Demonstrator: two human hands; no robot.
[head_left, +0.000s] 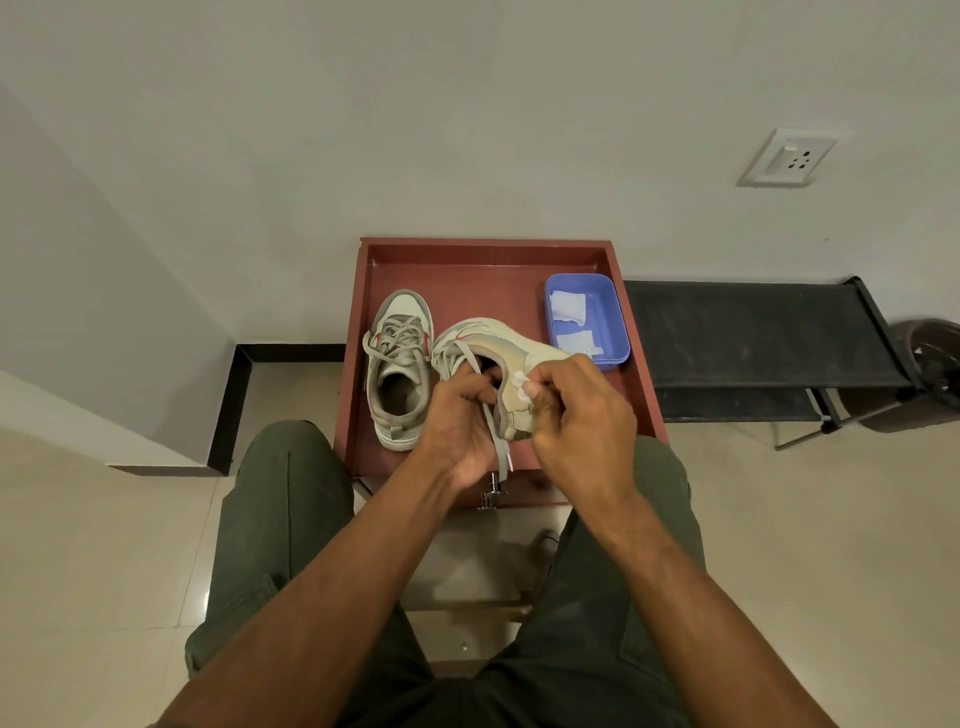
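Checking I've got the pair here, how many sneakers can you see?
2. One sneaker stands on the red tray, at its left; the held sneaker is tilted between the left hand and right hand.

Both forearms reach forward, left hand (457, 421) and right hand (582, 415) curled, nearly touching

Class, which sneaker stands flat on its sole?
The left sneaker, on the red tray; the other sneaker is tilted in the left hand, right hand pressing a white wad to it.
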